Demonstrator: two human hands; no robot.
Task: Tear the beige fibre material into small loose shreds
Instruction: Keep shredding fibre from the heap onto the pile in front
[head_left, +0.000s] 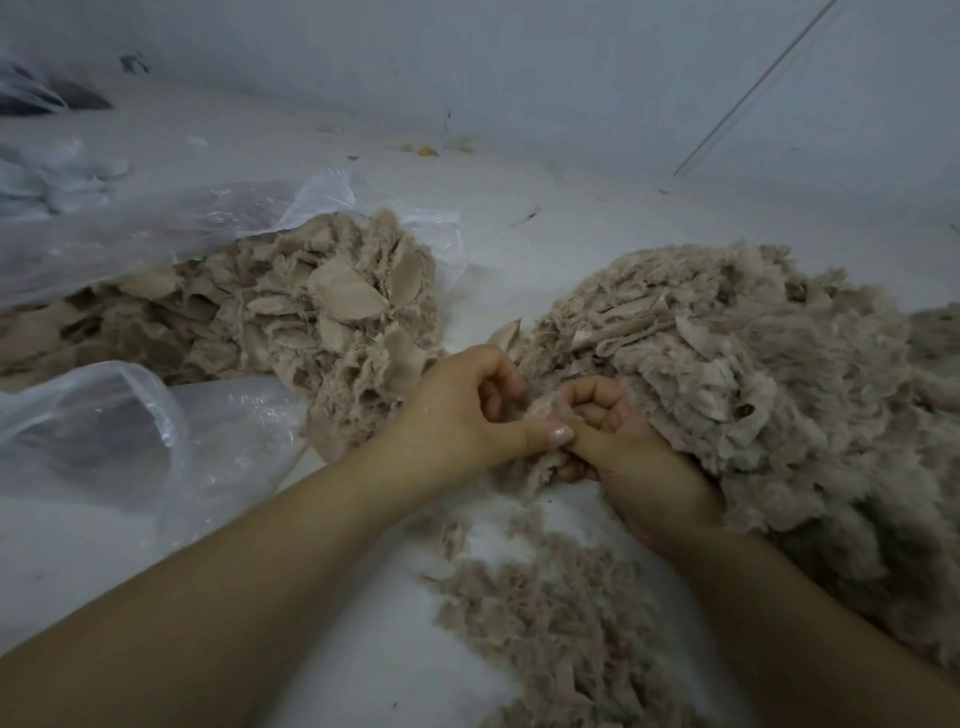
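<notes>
My left hand (457, 415) and my right hand (628, 457) meet at the middle of the view, thumbs touching. Both pinch one small piece of beige fibre (540, 410) between curled fingers. A heap of coarse beige fibre chunks (291, 317) spills from a clear plastic bag at the left. A large fluffy pile of torn beige shreds (779, 379) lies at the right, against my right hand. More loose shreds (561, 613) lie scattered on the floor between my forearms.
Clear plastic bags (119, 431) lie crumpled at the left on the pale floor (571, 218). A light wall (519, 67) runs along the back, with a thin rod (753, 88) leaning against it at the right. Small debris dots the floor near the wall.
</notes>
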